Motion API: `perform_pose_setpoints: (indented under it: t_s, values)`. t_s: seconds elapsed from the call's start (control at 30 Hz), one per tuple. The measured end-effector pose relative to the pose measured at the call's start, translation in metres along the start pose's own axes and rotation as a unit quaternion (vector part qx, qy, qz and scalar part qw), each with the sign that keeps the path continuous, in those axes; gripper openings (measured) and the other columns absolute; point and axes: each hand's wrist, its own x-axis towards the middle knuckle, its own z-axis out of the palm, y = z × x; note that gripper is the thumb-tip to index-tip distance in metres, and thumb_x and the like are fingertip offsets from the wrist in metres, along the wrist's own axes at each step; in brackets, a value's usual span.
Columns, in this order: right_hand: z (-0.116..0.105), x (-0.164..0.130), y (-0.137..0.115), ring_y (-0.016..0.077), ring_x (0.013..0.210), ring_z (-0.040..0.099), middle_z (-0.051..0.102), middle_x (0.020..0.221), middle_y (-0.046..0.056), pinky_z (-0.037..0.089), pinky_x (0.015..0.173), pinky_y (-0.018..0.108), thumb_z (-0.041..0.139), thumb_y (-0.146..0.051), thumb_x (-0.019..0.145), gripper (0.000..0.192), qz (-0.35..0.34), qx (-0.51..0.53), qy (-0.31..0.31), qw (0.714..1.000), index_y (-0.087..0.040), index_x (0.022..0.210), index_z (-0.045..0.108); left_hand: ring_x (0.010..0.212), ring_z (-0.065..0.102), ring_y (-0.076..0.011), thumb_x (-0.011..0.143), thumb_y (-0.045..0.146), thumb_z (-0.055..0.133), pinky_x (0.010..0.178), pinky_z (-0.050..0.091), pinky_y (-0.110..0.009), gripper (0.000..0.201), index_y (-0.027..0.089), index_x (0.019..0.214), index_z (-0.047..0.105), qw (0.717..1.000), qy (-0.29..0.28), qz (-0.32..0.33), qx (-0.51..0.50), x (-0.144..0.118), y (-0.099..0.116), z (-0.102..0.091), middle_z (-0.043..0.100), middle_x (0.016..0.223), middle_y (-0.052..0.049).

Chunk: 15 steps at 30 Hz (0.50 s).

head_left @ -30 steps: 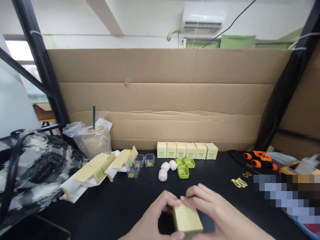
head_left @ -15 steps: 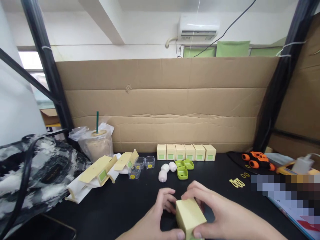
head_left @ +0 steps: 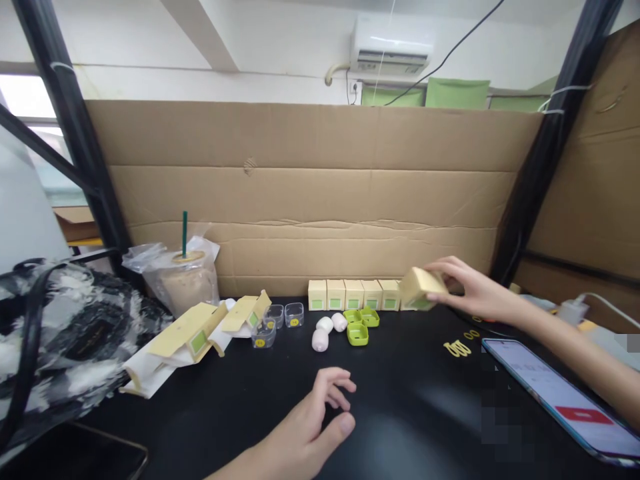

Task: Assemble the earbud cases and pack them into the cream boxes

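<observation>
My right hand (head_left: 457,285) grips a small cream box (head_left: 419,287) with a green label, tilted in the air at the right end of a row of matching boxes (head_left: 354,295). That box partly covers the last one in the row. Lower down, my left hand (head_left: 323,420) hovers over the black table with fingers apart and nothing in them. Ahead of it are several white-pink rounded pieces (head_left: 321,340), green square trays (head_left: 357,334) and clear plastic cups (head_left: 294,315) with yellow stickers.
Flattened cream packaging (head_left: 185,333) and a bagged drink (head_left: 187,280) with a green straw stand left. A black-and-white bag (head_left: 85,340) fills the left edge. Yellow rubber bands (head_left: 457,349) and a phone (head_left: 560,400) lie right. A cardboard wall (head_left: 300,200) closes the back.
My right hand has carried the cream box from the near middle to the far right, by the row. My left hand has let go of it and stays near the front.
</observation>
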Motion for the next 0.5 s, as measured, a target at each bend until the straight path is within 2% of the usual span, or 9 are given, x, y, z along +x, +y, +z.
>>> perform_pose_setpoints:
  t_s: [0.1, 0.17, 0.23, 0.37, 0.5]
  values:
    - [-0.008, 0.012, 0.059, 0.0262, 0.093, 0.06, 0.054, 0.116, 0.014, 0.049, 0.085, 0.045, 0.062, -0.042, 0.084, 0.041, 0.051, -0.071, 0.001, 0.996, -0.018, 0.117, 0.056, 0.102, 0.053, -0.0203, 0.093, 0.038, 0.041, 0.093, 0.041, -0.039, 0.034, 0.02, 0.121, 0.038, 0.999, -0.012, -0.004, 0.032, -0.001, 0.006, -0.001, 0.053, 0.112, -0.01]
    - [-0.001, 0.015, 0.088, 0.0217, 0.096, 0.06, 0.057, 0.118, 0.008, 0.05, 0.084, 0.043, 0.057, -0.033, 0.091, 0.029, 0.075, -0.099, -0.017, 0.992, -0.019, 0.117, 0.056, 0.1, 0.054, -0.0202, 0.091, 0.036, 0.045, 0.092, 0.042, -0.038, 0.033, 0.019, 0.119, 0.041, 0.999, -0.013, -0.002, 0.045, -0.001, 0.008, -0.002, 0.054, 0.104, -0.009]
    - [0.012, 0.015, 0.108, 0.0198, 0.096, 0.062, 0.06, 0.118, 0.007, 0.052, 0.081, 0.04, 0.055, -0.03, 0.093, 0.025, 0.087, -0.111, -0.042, 0.989, -0.02, 0.115, 0.057, 0.098, 0.055, -0.019, 0.091, 0.033, 0.045, 0.091, 0.043, -0.036, 0.03, 0.018, 0.117, 0.043, 0.999, -0.007, 0.015, 0.047, 0.0, 0.009, -0.002, 0.054, 0.105, -0.009]
    - [0.042, 0.014, 0.126, 0.0197, 0.095, 0.063, 0.06, 0.117, 0.007, 0.053, 0.081, 0.04, 0.056, -0.029, 0.093, 0.025, 0.085, -0.113, -0.082, 0.986, -0.019, 0.116, 0.058, 0.095, 0.055, -0.0159, 0.091, 0.027, 0.044, 0.09, 0.044, -0.031, 0.015, 0.018, 0.101, 0.051, 0.998, 0.001, 0.028, 0.051, 0.002, 0.012, -0.002, 0.05, 0.114, -0.01]
    - [0.06, 0.018, 0.129, 0.0205, 0.098, 0.062, 0.059, 0.12, 0.008, 0.053, 0.082, 0.041, 0.055, -0.029, 0.093, 0.025, 0.087, -0.115, -0.071, 0.987, -0.019, 0.117, 0.057, 0.094, 0.057, -0.0154, 0.09, 0.025, 0.046, 0.091, 0.044, -0.031, 0.013, 0.017, 0.095, 0.056, 0.998, -0.003, 0.006, 0.058, 0.003, 0.015, -0.003, 0.049, 0.116, -0.01]
